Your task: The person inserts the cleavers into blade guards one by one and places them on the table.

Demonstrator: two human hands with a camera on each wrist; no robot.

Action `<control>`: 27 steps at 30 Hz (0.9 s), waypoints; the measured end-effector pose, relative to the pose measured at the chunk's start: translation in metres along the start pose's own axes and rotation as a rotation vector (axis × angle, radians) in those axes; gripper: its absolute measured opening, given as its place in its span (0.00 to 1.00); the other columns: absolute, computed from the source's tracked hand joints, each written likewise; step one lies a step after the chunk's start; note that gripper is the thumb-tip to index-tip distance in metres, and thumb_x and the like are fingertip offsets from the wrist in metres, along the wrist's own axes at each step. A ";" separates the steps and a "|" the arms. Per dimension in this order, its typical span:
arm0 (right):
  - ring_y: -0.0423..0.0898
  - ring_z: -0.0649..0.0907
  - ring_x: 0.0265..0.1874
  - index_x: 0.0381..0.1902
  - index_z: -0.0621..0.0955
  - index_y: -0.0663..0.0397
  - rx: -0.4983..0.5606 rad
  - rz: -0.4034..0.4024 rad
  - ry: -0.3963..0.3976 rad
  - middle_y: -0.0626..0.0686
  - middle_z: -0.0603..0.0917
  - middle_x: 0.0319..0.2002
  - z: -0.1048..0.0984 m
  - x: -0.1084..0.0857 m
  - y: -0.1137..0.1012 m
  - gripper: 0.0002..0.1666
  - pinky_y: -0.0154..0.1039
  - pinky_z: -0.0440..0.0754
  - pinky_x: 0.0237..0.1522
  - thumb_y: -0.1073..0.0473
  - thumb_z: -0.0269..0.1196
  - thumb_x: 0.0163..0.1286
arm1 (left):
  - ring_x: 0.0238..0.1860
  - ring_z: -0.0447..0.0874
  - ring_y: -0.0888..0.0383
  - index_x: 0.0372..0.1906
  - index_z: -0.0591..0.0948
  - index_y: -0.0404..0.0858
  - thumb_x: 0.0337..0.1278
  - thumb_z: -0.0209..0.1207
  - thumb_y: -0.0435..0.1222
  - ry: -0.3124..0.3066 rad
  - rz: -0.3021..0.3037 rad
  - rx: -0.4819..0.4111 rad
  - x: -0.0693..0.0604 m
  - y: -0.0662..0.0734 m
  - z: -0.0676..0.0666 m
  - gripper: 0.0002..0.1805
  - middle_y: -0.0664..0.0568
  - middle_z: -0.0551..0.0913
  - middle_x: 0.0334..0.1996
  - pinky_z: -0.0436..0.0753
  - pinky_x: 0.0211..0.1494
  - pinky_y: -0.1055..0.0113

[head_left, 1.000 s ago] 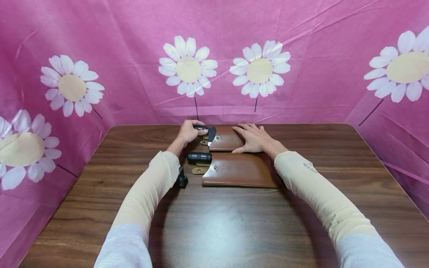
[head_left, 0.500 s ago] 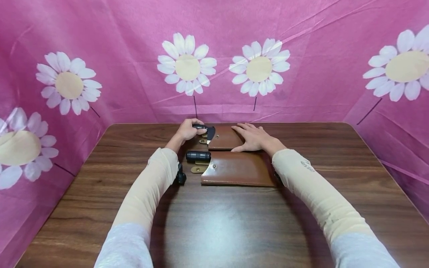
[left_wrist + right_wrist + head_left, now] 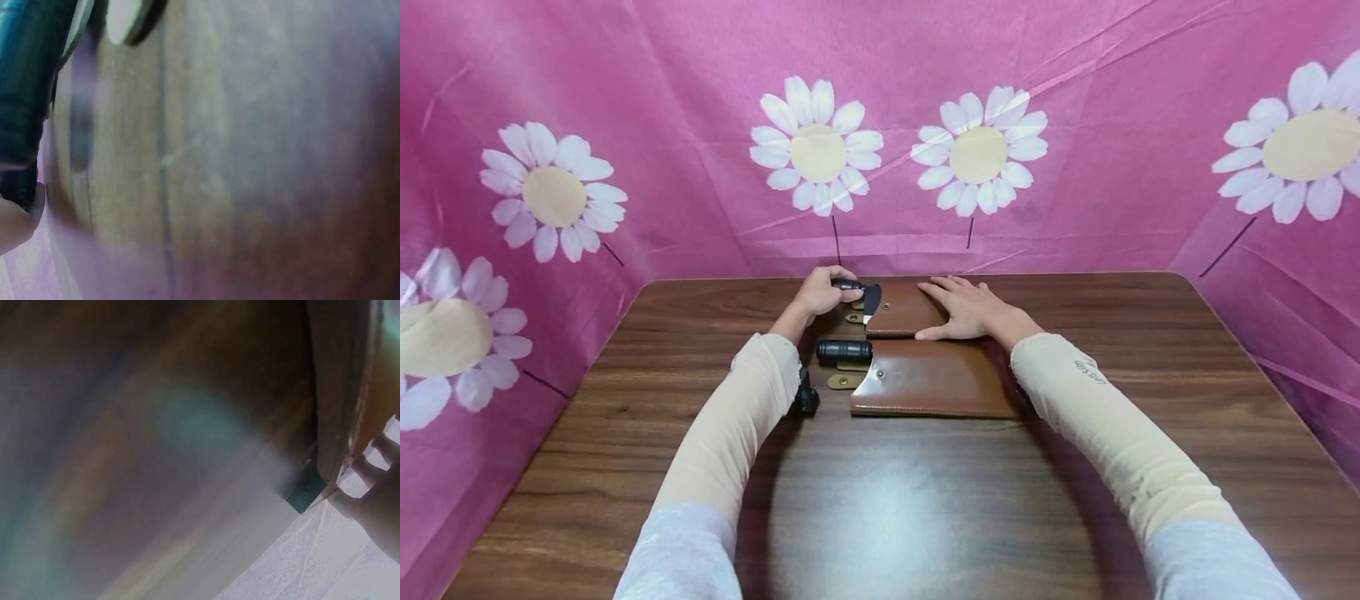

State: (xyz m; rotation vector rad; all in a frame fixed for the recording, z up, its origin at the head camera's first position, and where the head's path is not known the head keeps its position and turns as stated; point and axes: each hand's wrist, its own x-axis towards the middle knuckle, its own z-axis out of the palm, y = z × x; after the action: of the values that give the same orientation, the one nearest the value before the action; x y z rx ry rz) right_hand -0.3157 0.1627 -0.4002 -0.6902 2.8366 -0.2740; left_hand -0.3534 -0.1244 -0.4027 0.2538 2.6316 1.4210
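Note:
Two brown leather sheaths lie one behind the other on the wooden table. My left hand (image 3: 822, 292) grips the black handle of the far knife (image 3: 871, 302), whose broad dark blade shows partly outside the far sheath (image 3: 901, 310). On top of that sheath rests my right hand (image 3: 966, 308), its fingers spread. The near sheath (image 3: 936, 379) lies closer to me, with another ribbed black handle (image 3: 844, 351) sticking out of its left end; its blade is hidden. In the left wrist view this handle (image 3: 25, 81) looms large at the left, beside a finger of my left hand (image 3: 15, 225).
Snap straps (image 3: 846, 382) stick out at the left ends of both sheaths. A dark wrist camera (image 3: 807, 396) hangs under my left wrist. Behind the wooden table (image 3: 880, 500) stands a pink cloth (image 3: 895, 233) printed with white flowers.

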 end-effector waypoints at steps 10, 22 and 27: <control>0.60 0.48 0.79 0.81 0.59 0.45 0.028 -0.030 0.055 0.57 0.54 0.80 0.003 -0.001 -0.003 0.57 0.70 0.49 0.70 0.21 0.55 0.65 | 0.57 0.76 0.45 0.55 0.85 0.38 0.62 0.68 0.45 0.001 0.159 0.431 0.001 -0.002 -0.013 0.21 0.44 0.84 0.53 0.71 0.64 0.55; 0.60 0.50 0.78 0.79 0.62 0.47 0.063 -0.058 0.126 0.56 0.58 0.79 -0.002 -0.012 -0.009 0.50 0.68 0.50 0.70 0.27 0.56 0.70 | 0.59 0.71 0.40 0.57 0.84 0.35 0.65 0.66 0.44 0.031 0.220 0.510 -0.024 0.005 -0.019 0.21 0.40 0.81 0.56 0.66 0.66 0.50; 0.61 0.53 0.78 0.79 0.63 0.48 0.046 -0.030 0.167 0.57 0.60 0.78 -0.006 -0.026 -0.007 0.49 0.68 0.52 0.69 0.28 0.57 0.71 | 0.58 0.71 0.40 0.57 0.84 0.36 0.66 0.65 0.46 0.051 0.241 0.545 -0.036 0.006 -0.018 0.21 0.41 0.80 0.58 0.67 0.64 0.48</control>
State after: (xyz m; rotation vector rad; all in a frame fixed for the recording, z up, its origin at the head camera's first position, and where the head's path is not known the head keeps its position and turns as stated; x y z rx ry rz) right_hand -0.2919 0.1694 -0.3890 -0.7331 2.9683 -0.4195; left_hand -0.3216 -0.1441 -0.3864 0.6145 3.0643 0.7282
